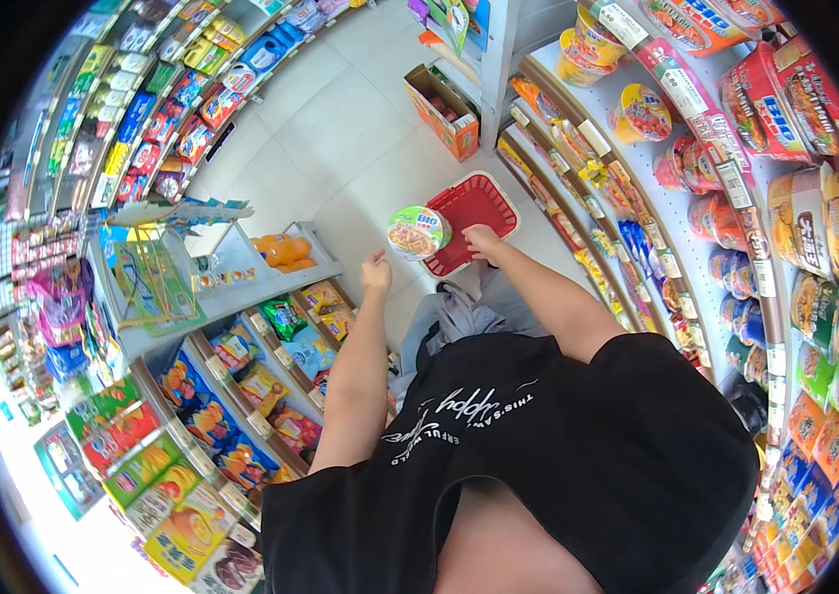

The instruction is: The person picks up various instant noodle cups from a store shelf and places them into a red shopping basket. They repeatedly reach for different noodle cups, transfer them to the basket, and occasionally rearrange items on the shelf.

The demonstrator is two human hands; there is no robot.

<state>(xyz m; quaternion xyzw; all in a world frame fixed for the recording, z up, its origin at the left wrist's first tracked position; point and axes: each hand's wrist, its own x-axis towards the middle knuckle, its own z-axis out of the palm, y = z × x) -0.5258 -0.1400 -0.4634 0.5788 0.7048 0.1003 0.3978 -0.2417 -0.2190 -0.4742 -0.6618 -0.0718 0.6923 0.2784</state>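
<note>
A large instant noodle cup (418, 232) with a green, white and orange lid shows between my hands, overlapping the left side of a red plastic basket (492, 199) with a pale rim. Whether the cup rests on the basket or is above it, I cannot tell. My left hand (376, 271) is just left of the cup, with a small gap and its fingers loosely bent. Over the basket's near right part, my right hand (482, 242) has bent fingers pointing towards the cup, a gap between them. Neither hand visibly holds anything.
Shelves of snack bags (263, 386) stand at the left, near orange drink bottles (284, 251). Noodle cups (641, 113) and packets fill the right shelves. An open orange carton (457, 134) sits on the tiled floor (330, 126) beyond the basket.
</note>
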